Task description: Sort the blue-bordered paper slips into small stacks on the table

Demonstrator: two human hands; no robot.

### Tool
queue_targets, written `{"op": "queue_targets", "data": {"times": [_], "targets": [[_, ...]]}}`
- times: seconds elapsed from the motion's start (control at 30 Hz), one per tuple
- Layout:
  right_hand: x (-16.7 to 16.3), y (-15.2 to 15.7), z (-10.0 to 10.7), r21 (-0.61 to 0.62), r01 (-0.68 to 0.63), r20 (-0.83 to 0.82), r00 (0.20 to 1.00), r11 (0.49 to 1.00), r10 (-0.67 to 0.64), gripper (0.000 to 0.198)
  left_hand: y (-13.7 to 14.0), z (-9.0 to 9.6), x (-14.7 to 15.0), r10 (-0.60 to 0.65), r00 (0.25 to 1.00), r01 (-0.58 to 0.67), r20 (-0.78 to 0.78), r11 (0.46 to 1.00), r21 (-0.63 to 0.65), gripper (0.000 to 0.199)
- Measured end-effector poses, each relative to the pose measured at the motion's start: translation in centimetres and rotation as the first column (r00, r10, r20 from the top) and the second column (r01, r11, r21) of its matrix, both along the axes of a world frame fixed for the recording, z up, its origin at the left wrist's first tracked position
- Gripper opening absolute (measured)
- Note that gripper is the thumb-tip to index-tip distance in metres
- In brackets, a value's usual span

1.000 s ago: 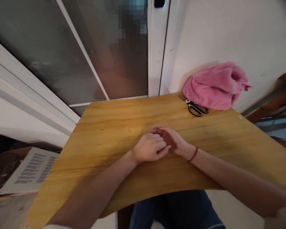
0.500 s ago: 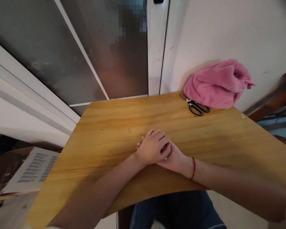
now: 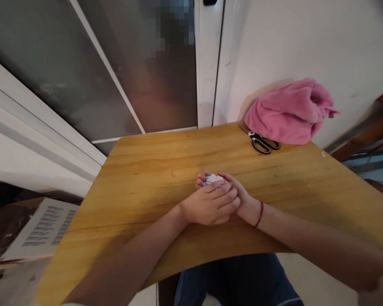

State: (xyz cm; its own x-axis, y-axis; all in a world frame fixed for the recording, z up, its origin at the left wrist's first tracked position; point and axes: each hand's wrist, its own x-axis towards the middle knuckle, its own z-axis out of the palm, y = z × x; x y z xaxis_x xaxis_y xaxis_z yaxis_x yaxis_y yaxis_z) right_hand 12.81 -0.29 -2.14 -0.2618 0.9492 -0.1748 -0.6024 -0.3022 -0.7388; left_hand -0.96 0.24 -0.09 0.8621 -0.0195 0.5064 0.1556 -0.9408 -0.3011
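My two hands meet at the middle of a wooden table point(image 3: 140, 187). My left hand point(image 3: 210, 206) lies on top, fingers curled over my right hand point(image 3: 239, 197), which wears a red string at the wrist. Between the fingertips of both hands shows a small white crumpled piece of paper point(image 3: 213, 179) with bluish marks. Most of it is hidden by the fingers. Both hands press around it, just above the tabletop.
Black-handled scissors point(image 3: 261, 142) lie at the table's far edge. A pink towel point(image 3: 290, 110) is bunched against the white wall behind them. A glass door stands at the back left. A grey box point(image 3: 41, 227) sits low to the left, a wooden chair at the right.
My left hand slid from covering the right hand toward me. The fingertips of both hands parted, and the white paper now shows between them.
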Motion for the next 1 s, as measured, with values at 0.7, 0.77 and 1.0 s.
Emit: {"op": "queue_targets", "data": {"times": [0.7,0.77,1.0], "targets": [[1.9,2.1,3.4,-0.45,0.127,-0.252,0.932,0.884,-0.262,0.034,0.9,0.0,0.2,0.24,0.945,-0.29,-0.22,0.928,-0.234,0.055],[1.8,2.0,3.6,-0.452,0.121,-0.254,0.932,0.884,-0.257,0.035,0.8,0.0,0.2,0.233,0.947,-0.281,-0.221,0.934,-0.222,0.056],[2.1,2.2,3.5,-0.42,0.051,-0.279,0.943,0.906,-0.182,0.035,1.0,-0.3,0.3,0.28,0.939,-0.315,-0.201,0.933,-0.172,0.054]]}}
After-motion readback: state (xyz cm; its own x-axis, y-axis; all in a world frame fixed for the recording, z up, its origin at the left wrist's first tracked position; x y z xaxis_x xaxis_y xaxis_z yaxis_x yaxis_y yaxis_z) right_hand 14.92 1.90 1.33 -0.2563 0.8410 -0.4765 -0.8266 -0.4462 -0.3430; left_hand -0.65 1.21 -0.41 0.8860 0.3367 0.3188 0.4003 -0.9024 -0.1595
